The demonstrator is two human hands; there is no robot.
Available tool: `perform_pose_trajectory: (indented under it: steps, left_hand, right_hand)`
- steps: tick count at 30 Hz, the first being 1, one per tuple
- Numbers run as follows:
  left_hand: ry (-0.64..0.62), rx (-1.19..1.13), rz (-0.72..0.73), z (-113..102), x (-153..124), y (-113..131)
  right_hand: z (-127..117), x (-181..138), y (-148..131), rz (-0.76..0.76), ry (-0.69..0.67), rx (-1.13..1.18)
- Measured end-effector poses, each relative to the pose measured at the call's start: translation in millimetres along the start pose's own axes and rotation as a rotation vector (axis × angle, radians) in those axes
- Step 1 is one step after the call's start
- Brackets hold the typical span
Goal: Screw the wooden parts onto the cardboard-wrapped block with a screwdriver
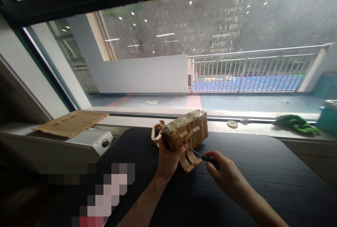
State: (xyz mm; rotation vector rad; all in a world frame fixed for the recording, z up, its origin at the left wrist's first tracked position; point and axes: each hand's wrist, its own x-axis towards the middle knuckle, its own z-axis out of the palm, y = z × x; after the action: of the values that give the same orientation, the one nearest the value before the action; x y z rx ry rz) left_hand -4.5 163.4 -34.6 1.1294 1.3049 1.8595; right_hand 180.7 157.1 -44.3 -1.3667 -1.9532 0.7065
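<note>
A wooden block assembly (188, 128) wrapped in clear film, with curved wooden legs sticking out, stands on the black table (263, 171) near the window. My left hand (168, 158) grips its near left end, fingers wrapped round it. My right hand (226, 174) is closed on a thin tool with a black handle (207, 157). The tool's metal tip points left and meets the underside of the wooden assembly by its legs.
A white heater (91, 140) with a cardboard sheet (71, 121) on top sits at the left. On the window sill lie a roll of tape (232, 124), a green cloth (297, 123) and a teal container (328, 118). A blurred patch covers the lower left.
</note>
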Motion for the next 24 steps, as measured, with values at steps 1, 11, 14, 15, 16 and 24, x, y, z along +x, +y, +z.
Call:
perform_pose_trajectory:
  steps: [1, 11, 14, 15, 16, 24]
  left_hand:
    - [-0.003, -0.001, -0.003, 0.0, -0.4, 0.2]
    - [0.054, 0.038, -0.068, 3.0, -3.8, -1.0]
    - [0.069, 0.054, -0.074, 2.5, -1.7, -4.4]
    - [0.072, 0.057, -0.074, 2.3, -1.0, -5.1]
    - [0.073, 0.060, -0.075, 1.9, -0.3, -5.5]
    - [0.055, 0.061, -0.058, -0.6, -0.8, 2.8]
  right_hand:
    - [-0.6, -0.2, 0.9, -0.031, 0.009, -0.015]
    - [6.9, -4.9, 3.9, -0.329, 0.079, -0.480]
    - [15.2, -5.8, 5.6, -0.340, 0.102, -0.447]
    - [17.2, -5.8, 6.9, -0.353, 0.106, -0.429]
    - [18.5, -5.7, 8.3, -0.375, 0.110, -0.408]
    - [10.6, -6.1, 7.6, -0.552, 0.190, -0.383]
